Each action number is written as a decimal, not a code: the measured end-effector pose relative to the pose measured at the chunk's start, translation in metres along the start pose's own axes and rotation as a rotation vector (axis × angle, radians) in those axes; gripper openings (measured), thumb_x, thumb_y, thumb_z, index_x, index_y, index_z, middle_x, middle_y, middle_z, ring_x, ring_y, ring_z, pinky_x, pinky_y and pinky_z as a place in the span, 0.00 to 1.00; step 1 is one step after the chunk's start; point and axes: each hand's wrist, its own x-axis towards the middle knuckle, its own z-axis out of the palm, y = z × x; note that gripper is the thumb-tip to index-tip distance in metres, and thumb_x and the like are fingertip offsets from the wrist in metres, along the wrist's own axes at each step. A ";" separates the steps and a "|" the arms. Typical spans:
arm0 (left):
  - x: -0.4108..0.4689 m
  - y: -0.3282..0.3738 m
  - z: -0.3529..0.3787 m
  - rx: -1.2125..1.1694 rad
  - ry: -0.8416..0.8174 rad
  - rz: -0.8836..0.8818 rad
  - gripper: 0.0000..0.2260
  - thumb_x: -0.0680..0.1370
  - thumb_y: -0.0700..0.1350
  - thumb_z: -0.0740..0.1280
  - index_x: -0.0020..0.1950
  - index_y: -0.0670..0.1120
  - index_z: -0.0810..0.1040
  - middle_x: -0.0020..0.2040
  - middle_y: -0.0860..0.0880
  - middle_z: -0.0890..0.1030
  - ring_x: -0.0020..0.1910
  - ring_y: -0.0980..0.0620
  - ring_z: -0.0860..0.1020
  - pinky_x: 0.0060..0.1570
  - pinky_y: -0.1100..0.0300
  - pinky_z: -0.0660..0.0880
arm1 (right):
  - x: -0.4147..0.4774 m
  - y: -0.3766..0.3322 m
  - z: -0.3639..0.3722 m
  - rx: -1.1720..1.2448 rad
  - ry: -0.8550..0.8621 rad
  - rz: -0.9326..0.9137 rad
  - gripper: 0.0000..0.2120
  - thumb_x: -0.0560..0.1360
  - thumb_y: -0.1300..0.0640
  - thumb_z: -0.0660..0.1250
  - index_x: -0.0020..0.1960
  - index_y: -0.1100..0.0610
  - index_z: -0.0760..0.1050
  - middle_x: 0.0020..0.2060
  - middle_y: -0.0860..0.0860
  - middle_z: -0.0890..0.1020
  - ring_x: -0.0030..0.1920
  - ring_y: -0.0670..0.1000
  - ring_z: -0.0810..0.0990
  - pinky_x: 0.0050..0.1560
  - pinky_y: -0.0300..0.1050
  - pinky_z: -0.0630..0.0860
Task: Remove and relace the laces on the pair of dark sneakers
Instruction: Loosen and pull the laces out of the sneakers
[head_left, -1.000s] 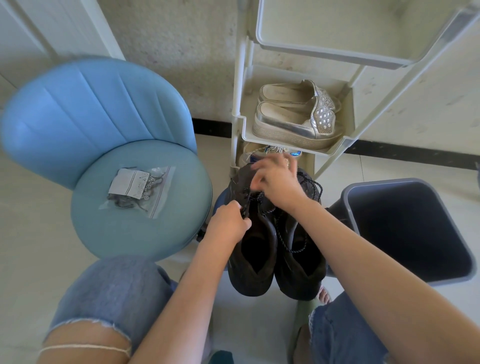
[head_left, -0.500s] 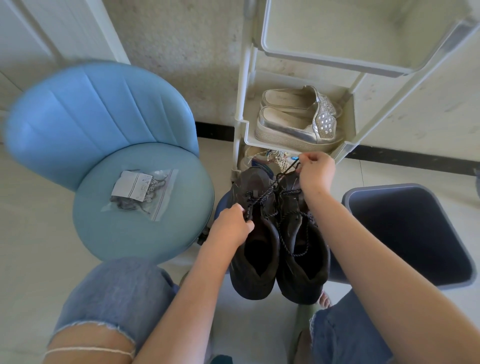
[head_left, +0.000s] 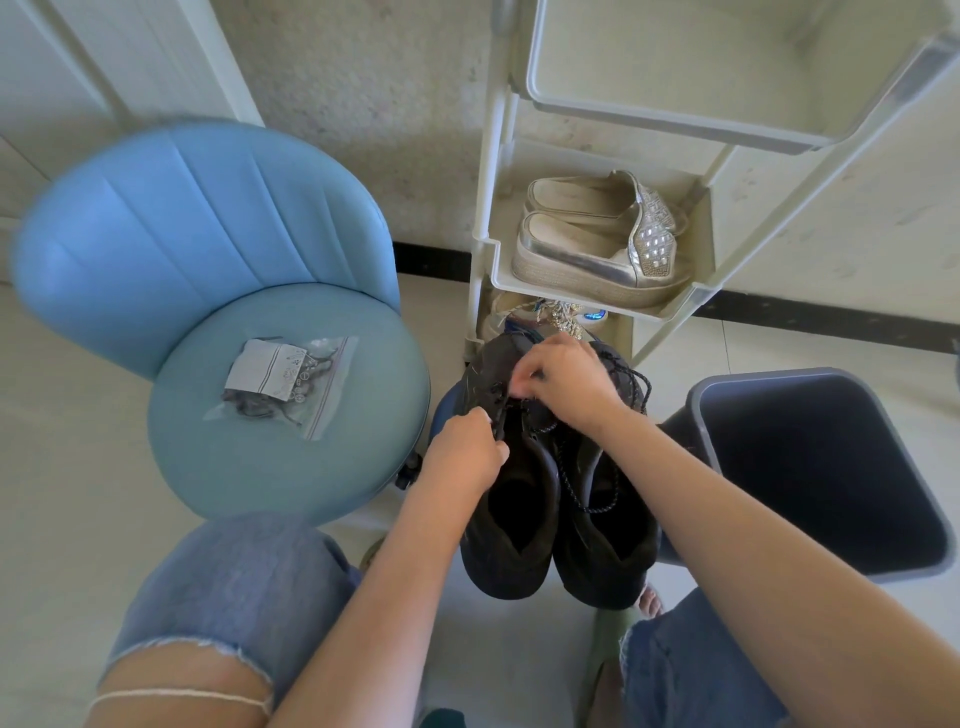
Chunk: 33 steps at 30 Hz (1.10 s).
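Two dark sneakers stand side by side between my knees, toes pointing away from me. My left hand (head_left: 464, 454) grips the eyelet edge of the left sneaker (head_left: 506, 519) with curled fingers. My right hand (head_left: 561, 382) hovers over that shoe's lacing and pinches the dark speckled lace (head_left: 540, 427) near the upper eyelets. Over the tongue of the right sneaker (head_left: 605, 545) trails a loose loop of speckled lace (head_left: 587, 499).
A blue chair (head_left: 218, 291) at my left carries a clear bag of dark laces (head_left: 283, 382) on its seat. A white shoe rack (head_left: 597, 291) with silver shoes (head_left: 597, 239) stands ahead. To my right sits a grey bin (head_left: 821, 467).
My right hand pulled lace out toward the rack half a second ago, then came back down to the left sneaker's eyelets. My left hand kept its hold.
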 end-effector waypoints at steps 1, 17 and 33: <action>-0.001 0.000 0.000 0.008 -0.004 0.004 0.17 0.80 0.45 0.60 0.68 0.42 0.68 0.62 0.42 0.74 0.58 0.44 0.75 0.51 0.56 0.70 | 0.001 -0.002 -0.008 0.164 0.132 0.114 0.05 0.76 0.56 0.68 0.47 0.49 0.82 0.50 0.47 0.82 0.54 0.47 0.76 0.61 0.44 0.69; 0.045 0.008 -0.002 0.117 0.199 0.255 0.10 0.77 0.43 0.67 0.58 0.48 0.80 0.57 0.45 0.75 0.56 0.45 0.75 0.54 0.54 0.72 | -0.013 -0.004 -0.032 -0.005 -0.144 0.230 0.10 0.78 0.59 0.62 0.50 0.62 0.80 0.46 0.56 0.84 0.42 0.53 0.82 0.42 0.44 0.79; 0.056 -0.006 0.010 -0.872 0.162 -0.099 0.06 0.80 0.37 0.61 0.46 0.42 0.76 0.43 0.46 0.81 0.40 0.52 0.75 0.54 0.54 0.72 | -0.014 -0.002 -0.013 0.060 -0.387 0.260 0.09 0.72 0.55 0.69 0.40 0.59 0.72 0.33 0.56 0.75 0.36 0.52 0.73 0.39 0.42 0.70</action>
